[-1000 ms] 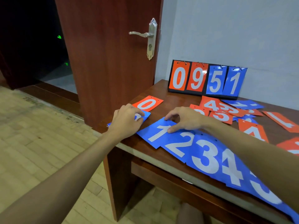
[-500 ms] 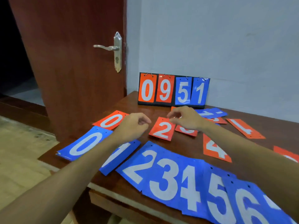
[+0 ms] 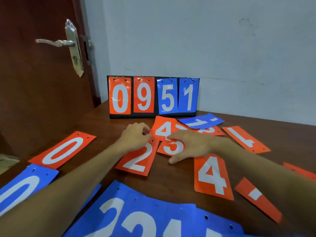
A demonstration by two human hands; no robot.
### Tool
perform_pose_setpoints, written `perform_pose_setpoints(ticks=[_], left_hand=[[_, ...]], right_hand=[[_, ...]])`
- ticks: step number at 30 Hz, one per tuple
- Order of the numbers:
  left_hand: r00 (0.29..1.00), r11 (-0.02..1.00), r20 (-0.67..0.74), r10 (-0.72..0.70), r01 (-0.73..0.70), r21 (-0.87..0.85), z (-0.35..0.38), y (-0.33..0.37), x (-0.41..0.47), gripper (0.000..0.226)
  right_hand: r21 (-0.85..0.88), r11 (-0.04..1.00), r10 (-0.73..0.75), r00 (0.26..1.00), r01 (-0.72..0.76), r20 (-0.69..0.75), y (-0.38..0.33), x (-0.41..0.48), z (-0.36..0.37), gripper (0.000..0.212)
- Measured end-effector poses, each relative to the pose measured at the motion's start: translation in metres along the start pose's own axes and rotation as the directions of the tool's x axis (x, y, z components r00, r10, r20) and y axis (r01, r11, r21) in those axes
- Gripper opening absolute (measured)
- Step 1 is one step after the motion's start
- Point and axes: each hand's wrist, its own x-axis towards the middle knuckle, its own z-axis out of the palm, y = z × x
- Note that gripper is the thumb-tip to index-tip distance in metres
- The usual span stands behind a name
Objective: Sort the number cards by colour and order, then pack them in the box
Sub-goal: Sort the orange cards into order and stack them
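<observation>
Two hands are working the pile of orange cards right in front of the flip scoreboard [image 3: 153,97], so this looks like the orange half of the sort. The blue row [image 3: 136,218] sits along the near edge, under both forearms, already running 0, 2, 3, 4 (whatever comes between the 0 and the 2 is hidden by the left forearm).

The left hand [image 3: 135,136] has its fingers curled in, with the tips at the top edge of the orange 2 [image 3: 139,159] and the left edge of an orange 4 [image 3: 164,129]. Whether it's actually pinching a card there is hard to tell. The right hand [image 3: 189,144] lies flat with its fingers spread loose over the orange 3 [image 3: 171,147], pressing it rather than gripping, thumb pointing back toward the person.

Off to the left of the left hand, the orange 0 [image 3: 63,150] lies on its own. Another orange 4 [image 3: 212,177] sits just beside the right thumb, and an orange 1 [image 3: 246,139] lies beyond the right wrist. A blue 1 [image 3: 201,121] rests on top of the far pile, past the right fingertips.

Best guess for the next move: slide the 3 in beside the 2, then fetch that 1 to fill the gap after the 0. The duplicates will need splitting up too. No box anywhere in view.
</observation>
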Motion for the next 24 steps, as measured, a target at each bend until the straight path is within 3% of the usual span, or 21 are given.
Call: perform_pose_setpoints(ticks=[6, 12, 15, 17, 19, 21, 24], left_hand=[[0.999, 0.999, 0.034, -0.017, 0.016, 0.028, 0.005, 0.004, 0.001, 0.03], [1.0, 0.993, -0.013, -0.027, 0.028, 0.115, 0.005, 0.017, -0.003, 0.029], [0.994, 0.997, -0.074, -0.078, 0.079, 0.019, 0.006, 0.031, -0.002, 0.029], [0.985, 0.977, -0.078, -0.156, 0.143, -0.156, 0.007, 0.04, 0.003, 0.027], [0.971, 0.871, 0.03, -0.237, 0.226, -0.436, 0.005, 0.054, 0.005, 0.031], [0.941, 0.63, 0.21, -0.265, 0.334, -0.701, 0.002, 0.067, 0.004, 0.038], [0.901, 0.266, 0.357, -0.248, 0.418, -0.869, -0.001, 0.077, 0.0, 0.029]], right_hand=[[-0.097, 0.995, -0.033, 0.997, 0.026, -0.07, 0.002, 0.004, -0.006, 0.034], [-0.107, 0.994, 0.012, 0.989, -0.028, -0.151, 0.006, 0.005, 0.0, 0.042], [-0.154, 0.985, 0.037, 0.962, -0.081, -0.269, 0.011, 0.0, 0.0, 0.04], [-0.176, 0.981, 0.018, 0.935, -0.085, -0.355, 0.015, -0.006, -0.002, 0.04], [-0.184, 0.981, -0.019, 0.911, -0.062, -0.411, 0.017, -0.013, -0.004, 0.042], [-0.188, 0.982, -0.058, 0.903, -0.026, -0.425, 0.019, -0.02, -0.003, 0.044], [-0.254, 0.964, -0.18, 0.888, 0.075, -0.423, 0.022, -0.031, 0.002, 0.047]])
